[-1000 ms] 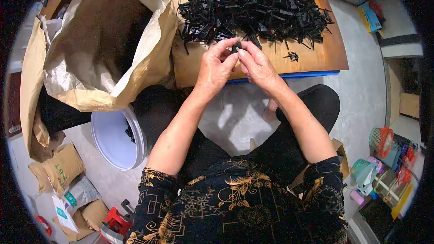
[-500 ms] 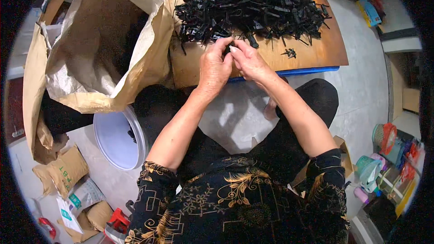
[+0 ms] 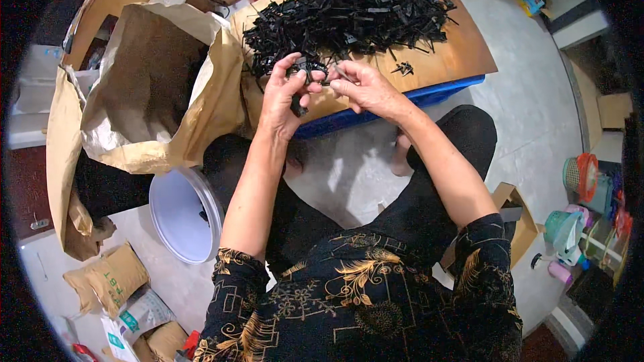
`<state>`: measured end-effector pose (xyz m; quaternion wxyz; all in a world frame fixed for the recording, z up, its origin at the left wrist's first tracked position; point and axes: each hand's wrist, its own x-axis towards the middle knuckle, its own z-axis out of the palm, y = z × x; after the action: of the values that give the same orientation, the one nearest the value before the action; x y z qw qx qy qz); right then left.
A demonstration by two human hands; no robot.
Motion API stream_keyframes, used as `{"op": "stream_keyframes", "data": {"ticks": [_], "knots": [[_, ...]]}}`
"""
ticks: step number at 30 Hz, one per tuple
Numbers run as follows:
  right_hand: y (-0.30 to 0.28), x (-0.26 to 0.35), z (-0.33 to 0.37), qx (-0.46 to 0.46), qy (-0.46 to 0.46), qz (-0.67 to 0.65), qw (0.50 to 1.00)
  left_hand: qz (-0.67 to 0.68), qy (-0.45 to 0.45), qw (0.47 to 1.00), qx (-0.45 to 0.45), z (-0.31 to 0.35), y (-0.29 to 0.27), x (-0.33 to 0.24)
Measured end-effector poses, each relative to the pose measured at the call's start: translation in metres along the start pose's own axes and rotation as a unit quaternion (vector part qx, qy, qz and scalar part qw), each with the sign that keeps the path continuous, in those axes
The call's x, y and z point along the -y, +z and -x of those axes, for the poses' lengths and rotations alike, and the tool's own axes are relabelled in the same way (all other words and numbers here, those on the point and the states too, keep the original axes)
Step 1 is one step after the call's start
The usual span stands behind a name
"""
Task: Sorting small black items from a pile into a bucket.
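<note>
Surface: wooden board (image 3: pixel 463 53) resting on a blue crate (image 3: pixel 376 110), set on a grey concrete floor (image 3: pixel 537 114). Left to right around it: large open brown paper sack (image 3: pixel 147 87) leaning against the board's left edge; white bucket (image 3: pixel 181 211) on the floor below the sack; small brown bags (image 3: pixel 111 278) at the lower left; cardboard box (image 3: pixel 513 218) beside the person's right knee; coloured plastic containers (image 3: pixel 577 201) at the far right.

Pile of black plastic parts (image 3: pixel 349 17) covers the far half of the board, from its left edge to past the middle. 1 stray black part (image 3: pixel 404 67) lies apart, nearer the right edge.

Left hand (image 3: pixel 285 97): over the board's near edge, fingers curled shut, thumb and forefinger pinching a small black part (image 3: pixel 305 70); another dark piece sticks out under the palm.

Right hand (image 3: pixel 365 87): just beside the left, fingers bent, fingertips (image 3: pixel 335 72) pinched at the same part's right end. Exact hold of the right fingertips too small to tell.
</note>
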<state>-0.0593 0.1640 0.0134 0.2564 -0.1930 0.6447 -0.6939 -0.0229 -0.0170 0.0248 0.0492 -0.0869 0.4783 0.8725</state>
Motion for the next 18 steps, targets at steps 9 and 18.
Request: {"op": "stream_keyframes", "data": {"ticks": [9, 18], "knots": [[0.000, 0.010, -0.001, -0.022, -0.007, -0.096, 0.995, 0.006, -0.063, 0.996, 0.058, 0.004, 0.003, 0.000], [0.001, 0.006, -0.005, -0.002, 0.045, -0.109, 0.993, -0.079, -0.066, 0.991, 0.082, 0.013, 0.011, -0.003]]}}
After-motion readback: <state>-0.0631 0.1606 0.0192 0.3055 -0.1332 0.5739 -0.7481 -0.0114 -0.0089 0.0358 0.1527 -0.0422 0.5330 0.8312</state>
